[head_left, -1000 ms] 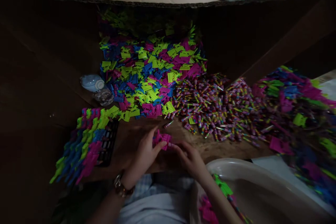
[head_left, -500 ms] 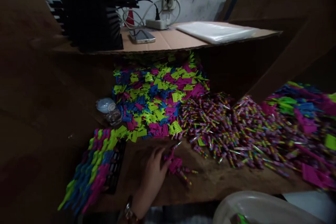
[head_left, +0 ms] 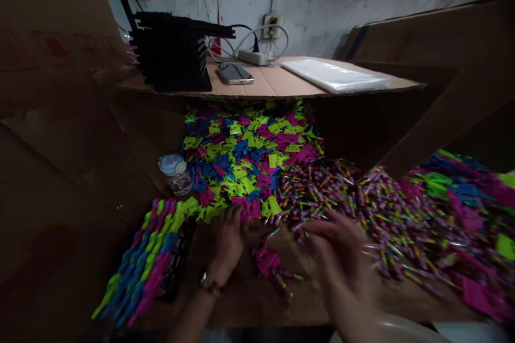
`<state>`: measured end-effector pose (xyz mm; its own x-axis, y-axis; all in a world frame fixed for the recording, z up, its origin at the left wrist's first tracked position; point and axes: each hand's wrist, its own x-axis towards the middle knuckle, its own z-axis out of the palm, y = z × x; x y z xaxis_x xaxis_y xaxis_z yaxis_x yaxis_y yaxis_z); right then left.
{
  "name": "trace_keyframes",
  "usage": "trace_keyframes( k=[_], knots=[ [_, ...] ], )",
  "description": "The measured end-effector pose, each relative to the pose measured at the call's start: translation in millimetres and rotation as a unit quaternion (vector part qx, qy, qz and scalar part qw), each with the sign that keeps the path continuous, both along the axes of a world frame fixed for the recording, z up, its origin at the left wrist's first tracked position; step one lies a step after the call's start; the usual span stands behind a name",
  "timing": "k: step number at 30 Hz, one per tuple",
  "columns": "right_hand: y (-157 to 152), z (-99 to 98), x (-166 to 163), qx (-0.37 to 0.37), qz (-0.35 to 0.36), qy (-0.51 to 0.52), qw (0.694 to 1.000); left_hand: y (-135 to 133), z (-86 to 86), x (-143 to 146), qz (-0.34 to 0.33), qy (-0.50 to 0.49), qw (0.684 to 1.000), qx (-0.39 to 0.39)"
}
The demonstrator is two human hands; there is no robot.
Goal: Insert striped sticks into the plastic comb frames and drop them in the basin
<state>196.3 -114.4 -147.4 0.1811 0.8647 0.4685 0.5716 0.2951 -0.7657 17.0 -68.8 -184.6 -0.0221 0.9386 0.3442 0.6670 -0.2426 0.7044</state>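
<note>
My left hand [head_left: 230, 238] reaches to the front edge of a heap of yellow-green, pink and blue plastic pieces [head_left: 245, 171], fingers stretched out over it. Whether it touches a piece is not clear. My right hand [head_left: 341, 265], blurred by motion, is at the near edge of a pile of small pink-and-yellow sticks [head_left: 386, 214]. Its fingers look apart, with nothing visible in them. Between my hands a pink plastic piece [head_left: 266, 260] lies on the brown work surface [head_left: 249, 303], with several small patterned sticks at its ends.
Rows of coloured pieces [head_left: 148, 257] stand on a black rack [head_left: 177, 262] at left. A clear bottle with a blue cap [head_left: 173, 166] lies behind. A cardboard shelf [head_left: 267, 83] overhangs the heap, carrying a phone [head_left: 235, 73], black racks [head_left: 171, 53] and plastic bags [head_left: 333, 75].
My left hand has let go of the pink piece and moved up to the heap. My right hand has come into view at right. The camera view has tilted up.
</note>
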Motion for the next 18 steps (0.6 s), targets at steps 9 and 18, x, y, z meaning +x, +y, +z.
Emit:
trace_keyframes(
  k=[9, 18],
  knots=[
    [20.8, -45.9, -5.0, -0.135, 0.092, -0.160, 0.974, 27.6, -7.4, 18.2, 0.000, -0.151, 0.985, -0.080],
    [-15.0, 5.2, -8.5, -0.227, 0.171, 0.129, 0.950, -30.0, 36.6, -2.7, -0.129, -0.410, 0.854, -0.294]
  ],
)
